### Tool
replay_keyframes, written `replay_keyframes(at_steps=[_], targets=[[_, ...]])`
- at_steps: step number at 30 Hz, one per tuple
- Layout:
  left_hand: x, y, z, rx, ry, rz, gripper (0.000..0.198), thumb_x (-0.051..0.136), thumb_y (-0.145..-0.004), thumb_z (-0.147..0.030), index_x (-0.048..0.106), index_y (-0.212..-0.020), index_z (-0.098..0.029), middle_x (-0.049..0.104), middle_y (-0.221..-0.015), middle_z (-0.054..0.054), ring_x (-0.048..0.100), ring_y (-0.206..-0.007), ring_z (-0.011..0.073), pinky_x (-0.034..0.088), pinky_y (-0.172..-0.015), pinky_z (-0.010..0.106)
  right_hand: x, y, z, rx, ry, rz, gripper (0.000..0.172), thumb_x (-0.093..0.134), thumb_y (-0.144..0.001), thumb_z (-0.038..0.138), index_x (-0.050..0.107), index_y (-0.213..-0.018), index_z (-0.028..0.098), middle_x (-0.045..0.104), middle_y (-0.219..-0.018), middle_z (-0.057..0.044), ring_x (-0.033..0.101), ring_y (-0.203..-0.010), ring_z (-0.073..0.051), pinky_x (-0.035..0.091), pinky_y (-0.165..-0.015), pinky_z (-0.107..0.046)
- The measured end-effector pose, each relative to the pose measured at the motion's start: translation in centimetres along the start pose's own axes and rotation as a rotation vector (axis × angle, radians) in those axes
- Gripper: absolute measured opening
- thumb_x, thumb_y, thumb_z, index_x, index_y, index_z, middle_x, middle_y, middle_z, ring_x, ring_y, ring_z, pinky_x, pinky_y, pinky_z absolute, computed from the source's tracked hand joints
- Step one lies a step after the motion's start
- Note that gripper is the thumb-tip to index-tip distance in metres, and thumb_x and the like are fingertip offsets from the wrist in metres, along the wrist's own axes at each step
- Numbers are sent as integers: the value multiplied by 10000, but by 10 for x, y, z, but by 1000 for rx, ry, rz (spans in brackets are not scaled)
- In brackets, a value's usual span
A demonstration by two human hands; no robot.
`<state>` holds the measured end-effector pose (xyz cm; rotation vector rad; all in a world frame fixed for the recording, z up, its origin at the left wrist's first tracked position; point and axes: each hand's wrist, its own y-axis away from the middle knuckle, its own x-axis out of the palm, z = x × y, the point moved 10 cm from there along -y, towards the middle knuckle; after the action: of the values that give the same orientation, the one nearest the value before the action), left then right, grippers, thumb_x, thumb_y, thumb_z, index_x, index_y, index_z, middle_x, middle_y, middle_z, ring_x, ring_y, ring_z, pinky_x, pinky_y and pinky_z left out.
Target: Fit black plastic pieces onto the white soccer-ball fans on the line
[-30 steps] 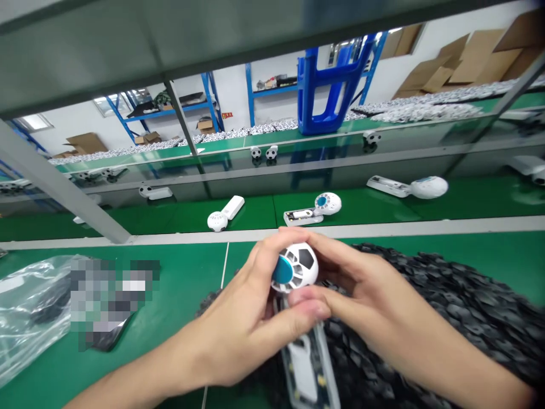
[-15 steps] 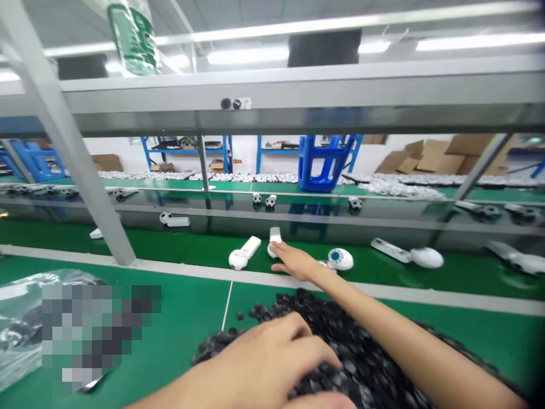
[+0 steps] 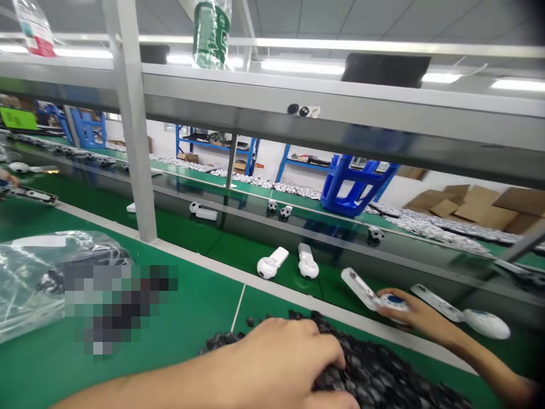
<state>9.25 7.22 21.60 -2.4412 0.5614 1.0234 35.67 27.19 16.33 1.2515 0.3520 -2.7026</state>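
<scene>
My left hand [image 3: 285, 360] rests over a heap of small black pieces [image 3: 383, 369]. Its fingers curve loosely downward, thumb apart from the index finger; some fingertips are hidden. On the green belt at the right, my right hand [image 3: 415, 315] grips a white round-headed device [image 3: 360, 288] by its head, which carries a blue disc. That device's long handle points up and left, its hollow inside showing. Just beyond my wrist lies a similar open white device [image 3: 485, 322]. Two closed white ones with black patches, one device [image 3: 272, 264] and another device [image 3: 307, 261], lie left of it.
A clear plastic bag [image 3: 38, 284] with dark contents lies at left beside a blurred-out patch. A grey post [image 3: 136, 142] and shelf beam [image 3: 238, 94] cross the view. Behind the belt stands a blue stool [image 3: 349, 187]. Another person's hand [image 3: 8, 179] shows at far left.
My right hand has moved right, from a closed white device to the open one with the blue disc, and now grips it. My left hand stays at the black heap. The view has turned and tilted.
</scene>
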Motion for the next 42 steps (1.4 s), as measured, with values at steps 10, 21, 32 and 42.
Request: replay_keyframes(at_steps=[10,21,32,42], targets=[[54,-11,53,-509,1325,-217,870,957,-863,-504,545,-1548,-162,720,-1214,146,763,-853,217,647,-791,359,76,93,116,-118,-411,136,583,704,-1060,637,569,-1515,297,761,-1338,-86,739,-1161,-301,643,-968,-421],[10,-8,85,-595,1323,-565,244,932,-894,-183,770,-1066,-123,755,-873,56,769,-778,188,633,-575,223,90,105,132,-447,342,344,320,669,-1038,58,790,-1262,252,768,-1259,-96,758,-1162,-330,634,-961,-479],[20,-2,68,-668,1268,-512,204,864,-890,-223,769,-1043,-127,745,-925,69,728,-800,196,700,-667,287,135,111,124,-469,350,527,217,744,-977,12,810,-869,189,784,-938,-64,777,-902,-301,522,-745,-366],[18,-19,61,-571,1322,-462,457,787,-970,-339,709,-1387,-171,789,-1067,114,808,-1010,313,720,-877,454,117,113,137,-585,103,599,268,802,-928,-14,814,-928,254,822,-980,32,810,-818,-177,559,-692,-244]])
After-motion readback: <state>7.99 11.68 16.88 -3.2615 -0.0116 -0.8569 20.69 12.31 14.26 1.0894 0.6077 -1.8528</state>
